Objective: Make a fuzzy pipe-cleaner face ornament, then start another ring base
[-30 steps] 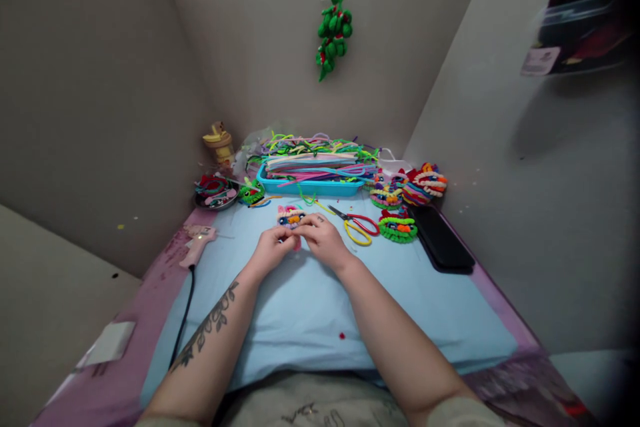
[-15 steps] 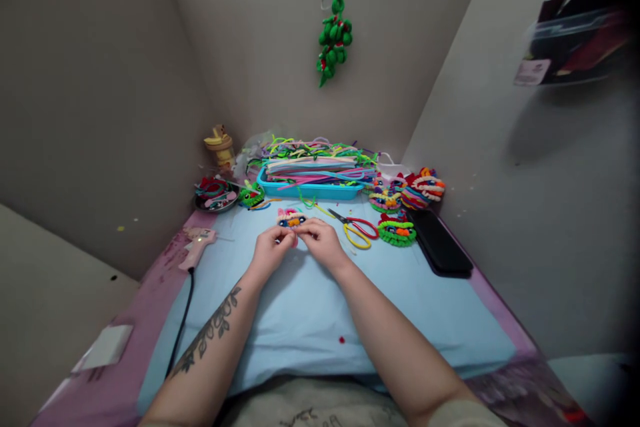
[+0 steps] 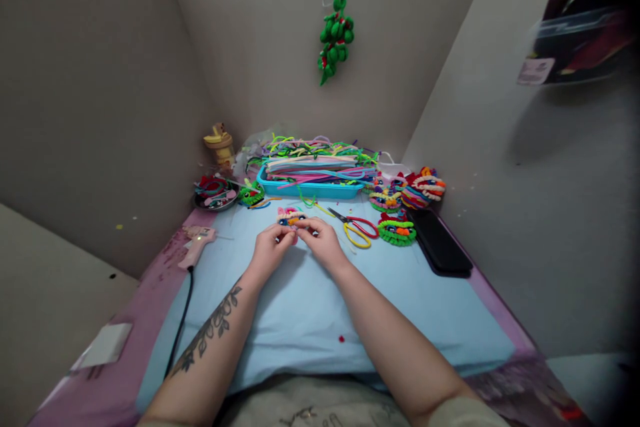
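Here, at a counter (image 3: 153,297) draped in pink and topped with a pale blue mat (image 3: 310,320), boxed in by plain grey walls. At the far edge, a turquoise tray (image 3: 310,189) heaped with pipe cleaners; to the right, a flat black case (image 3: 441,241); overhead on a wire hook, a green ornament (image 3: 335,37). Mid-mat, left hand (image 3: 269,250) and right hand (image 3: 324,241) close together, fingertips meeting, each grip clenched on a small pink scrap (image 3: 295,236) all but hidden between them. Off to the left, a pink glue gun (image 3: 196,243), cord trailing toward the near edge; just right of the right hand, red-and-yellow scissors (image 3: 356,227), and beside those a green coiled piece (image 3: 397,230). Just past the fingertips, toward the tray, a little multicoloured face piece (image 3: 291,217) flat on the mat, long axis running left to right, roughly midway between both hands, perhaps a shade nearer the left; touching the fingers or not, impossible to tell.
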`<action>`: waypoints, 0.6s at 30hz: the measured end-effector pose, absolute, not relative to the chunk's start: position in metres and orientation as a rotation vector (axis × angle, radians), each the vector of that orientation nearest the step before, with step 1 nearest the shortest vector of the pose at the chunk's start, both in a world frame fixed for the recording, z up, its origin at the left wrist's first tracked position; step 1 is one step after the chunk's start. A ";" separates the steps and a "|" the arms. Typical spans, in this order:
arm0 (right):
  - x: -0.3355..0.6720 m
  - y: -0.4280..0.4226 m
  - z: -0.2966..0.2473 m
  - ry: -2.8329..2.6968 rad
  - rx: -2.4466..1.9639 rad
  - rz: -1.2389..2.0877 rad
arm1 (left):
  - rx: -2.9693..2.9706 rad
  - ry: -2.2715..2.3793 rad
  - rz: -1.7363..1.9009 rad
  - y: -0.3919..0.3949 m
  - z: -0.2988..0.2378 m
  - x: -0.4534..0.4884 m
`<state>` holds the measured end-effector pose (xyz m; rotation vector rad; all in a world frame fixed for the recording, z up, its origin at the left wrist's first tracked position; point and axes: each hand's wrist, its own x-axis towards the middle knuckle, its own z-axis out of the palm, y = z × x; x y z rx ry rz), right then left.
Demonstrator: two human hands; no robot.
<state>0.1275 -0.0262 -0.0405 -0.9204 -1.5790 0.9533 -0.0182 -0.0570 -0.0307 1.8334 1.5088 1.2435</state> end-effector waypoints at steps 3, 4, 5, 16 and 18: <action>0.129 -0.026 -0.039 -1.622 -0.927 0.895 | 1.883 1.498 1.219 -0.056 -0.033 -0.018; 0.130 -0.026 -0.039 -1.638 -0.928 0.884 | 1.896 1.496 1.211 -0.056 -0.033 -0.018; 0.130 -0.026 -0.039 -1.651 -0.930 0.876 | 1.906 1.495 1.203 -0.057 -0.033 -0.018; 0.131 -0.025 -0.040 -1.638 -1.003 0.881 | 1.758 1.481 1.110 -0.056 -0.037 -0.016; 0.130 -0.024 -0.042 -1.610 -1.014 0.915 | 1.701 1.467 1.106 -0.054 -0.037 -0.016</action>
